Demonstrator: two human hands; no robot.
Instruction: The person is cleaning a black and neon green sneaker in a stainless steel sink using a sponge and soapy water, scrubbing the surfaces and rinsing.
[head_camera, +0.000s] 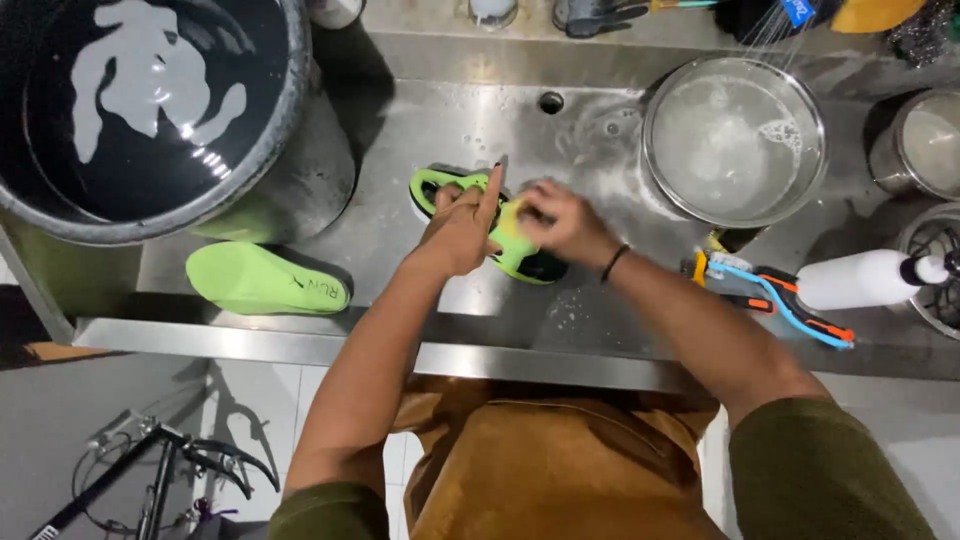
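green shoe (520, 262) on the steel bench (420, 130), mid-scrub: left hand (462, 225) fingers clamp it, right hand (565, 225) fingers grip a yellow sponge (512, 222). next, likely rinsing in the soapy bowl (735, 140).

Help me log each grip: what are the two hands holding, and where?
The left hand grips the neon-green and black shoe at its middle; the right hand presses its upper, contents blurred.

- Sink (470, 120) – brushed steel, wet, dull sheen.
- Bowl (735, 140), upper right – shiny metal, soapy water.
- Insole (265, 280) – matt green foam.
- Bottle (860, 280) – smooth white plastic.
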